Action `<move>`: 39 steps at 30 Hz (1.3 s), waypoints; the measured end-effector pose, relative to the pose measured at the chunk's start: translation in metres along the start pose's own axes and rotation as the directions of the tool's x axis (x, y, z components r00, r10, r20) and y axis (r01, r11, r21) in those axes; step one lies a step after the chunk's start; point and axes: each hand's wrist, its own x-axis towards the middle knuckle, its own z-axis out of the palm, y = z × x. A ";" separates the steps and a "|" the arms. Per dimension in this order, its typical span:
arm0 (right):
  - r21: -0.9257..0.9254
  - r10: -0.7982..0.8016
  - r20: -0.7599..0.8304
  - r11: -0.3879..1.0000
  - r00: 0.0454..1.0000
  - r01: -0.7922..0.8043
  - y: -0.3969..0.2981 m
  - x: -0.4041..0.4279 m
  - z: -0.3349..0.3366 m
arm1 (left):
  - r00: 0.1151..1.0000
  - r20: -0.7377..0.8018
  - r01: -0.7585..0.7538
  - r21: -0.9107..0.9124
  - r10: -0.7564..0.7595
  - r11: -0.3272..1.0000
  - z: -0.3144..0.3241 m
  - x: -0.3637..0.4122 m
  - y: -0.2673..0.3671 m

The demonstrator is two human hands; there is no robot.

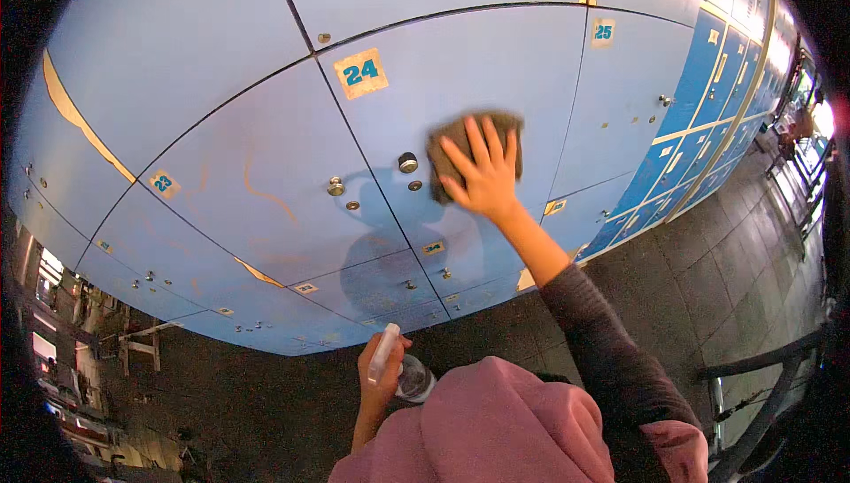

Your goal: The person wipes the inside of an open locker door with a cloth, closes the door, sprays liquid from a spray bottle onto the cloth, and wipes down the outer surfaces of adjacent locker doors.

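Note:
My right hand (485, 174), fingers spread, presses a dark brown cloth (441, 144) flat against the pale blue locker door (458, 64) numbered 24. Just left of the cloth are a round knob (408, 162) and a small lock (415, 185). Low in front of my body, my left hand (382, 367) is closed around the neck of a spray bottle with a white trigger head (384, 353) and a clear body (416, 380). To the left is the locker door numbered 23 (265, 151), with faint brownish streaks and its own knob (336, 185).
More lockers (690, 171) in brighter blue run away to the right. Dark floor tiles (717, 270) lie below them. A dark curved frame (764, 377) stands at the lower right, and a pale wooden frame (143, 343) at the left.

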 end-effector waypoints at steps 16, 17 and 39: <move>-0.055 0.111 -0.167 0.991 0.980 -0.122 0.060 0.078 -0.044 | 0.987 0.161 -0.008 -0.063 0.018 0.998 0.011 -0.007 0.002; -0.065 0.083 -0.271 0.992 0.959 -0.104 0.070 0.105 -0.047 | 0.987 0.163 -0.007 -0.062 0.017 0.998 0.012 -0.006 -0.001; -0.101 0.215 0.273 0.976 0.938 -0.195 0.085 -0.159 0.004 | 0.976 0.204 -0.051 -0.103 0.071 0.993 0.020 -0.005 -0.003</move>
